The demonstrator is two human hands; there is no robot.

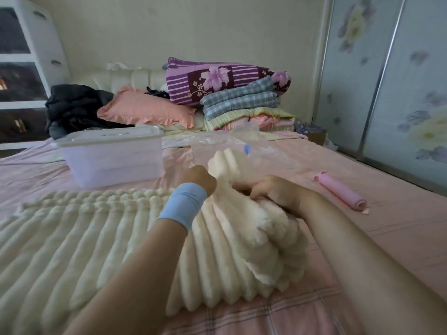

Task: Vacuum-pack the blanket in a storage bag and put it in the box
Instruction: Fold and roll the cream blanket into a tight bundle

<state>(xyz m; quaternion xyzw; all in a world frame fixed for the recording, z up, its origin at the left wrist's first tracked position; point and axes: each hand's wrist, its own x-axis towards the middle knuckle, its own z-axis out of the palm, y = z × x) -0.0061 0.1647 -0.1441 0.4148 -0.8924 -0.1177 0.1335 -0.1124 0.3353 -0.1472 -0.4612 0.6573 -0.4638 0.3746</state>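
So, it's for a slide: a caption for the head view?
Left hand and right hand grip a cream ribbed fleece blanket at a clear plastic storage bag, near a lidded translucent box.

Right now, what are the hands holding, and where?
The left hand and right hand both grip the cream blanket by its bunched far edge.

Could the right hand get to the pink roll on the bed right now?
Probably yes: the pink roll lies in the open beside the right hand, nothing between, though that hand must first release the blanket.
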